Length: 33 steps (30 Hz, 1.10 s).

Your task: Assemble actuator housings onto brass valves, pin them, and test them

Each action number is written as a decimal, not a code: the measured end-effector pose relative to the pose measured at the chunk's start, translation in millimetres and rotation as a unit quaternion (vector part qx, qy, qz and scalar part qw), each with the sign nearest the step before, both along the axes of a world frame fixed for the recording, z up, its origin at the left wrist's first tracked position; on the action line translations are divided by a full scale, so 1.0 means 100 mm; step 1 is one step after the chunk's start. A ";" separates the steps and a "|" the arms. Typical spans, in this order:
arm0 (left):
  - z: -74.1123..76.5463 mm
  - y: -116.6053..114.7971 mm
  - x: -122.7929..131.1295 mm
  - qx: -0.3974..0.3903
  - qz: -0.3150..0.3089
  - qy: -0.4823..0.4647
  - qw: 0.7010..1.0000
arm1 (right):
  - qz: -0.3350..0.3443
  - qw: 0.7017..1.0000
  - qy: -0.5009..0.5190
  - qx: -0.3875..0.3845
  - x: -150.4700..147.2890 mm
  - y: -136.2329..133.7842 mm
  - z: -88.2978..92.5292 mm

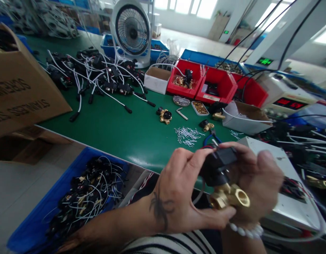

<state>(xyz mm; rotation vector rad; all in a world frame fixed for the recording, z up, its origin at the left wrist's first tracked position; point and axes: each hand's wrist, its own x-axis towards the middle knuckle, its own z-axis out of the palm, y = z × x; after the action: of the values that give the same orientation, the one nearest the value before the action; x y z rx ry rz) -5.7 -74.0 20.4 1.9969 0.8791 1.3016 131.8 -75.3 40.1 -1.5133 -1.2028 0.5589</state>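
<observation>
A valve with a black actuator box (218, 165) and a brass body (223, 197) is held up in front of me, over the near edge of the bench. My left hand (178, 190) is closed on it from the left, thumb under the brass body and fingers at the black box. From the right, my right hand (258, 183) grips the black box, its fingers partly hidden and a little blurred. A grey cable hangs below the valve. Just beyond the hands lie blue-handled pliers (208, 138) and a pile of small wire clips (188, 135).
Black actuators with white cables (110, 76) are heaped at the back left near a fan (133, 31). Red bins (215, 84) line the back. A cardboard box (25, 84) stands left, above a blue crate (54, 183) of valves. A metal case (292, 211) is right.
</observation>
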 end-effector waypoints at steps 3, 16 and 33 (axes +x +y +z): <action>-0.18 0.16 -0.10 -0.119 -0.015 0.007 0.993 | -0.039 0.998 -0.054 -0.005 0.18 0.07 0.01; -0.74 0.53 -0.27 -0.219 0.043 -0.081 0.971 | 0.251 0.761 -0.536 -0.266 0.51 1.21 -0.21; -0.77 0.54 -0.29 -0.205 0.024 -0.100 0.973 | 0.204 0.932 -0.183 -0.236 0.57 1.07 -0.06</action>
<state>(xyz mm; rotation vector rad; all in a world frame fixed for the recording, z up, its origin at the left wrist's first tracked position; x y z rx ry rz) -34.8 -20.0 -56.3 1.5081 1.0096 1.2060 188.9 31.7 33.8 -1.8323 -1.7883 0.9218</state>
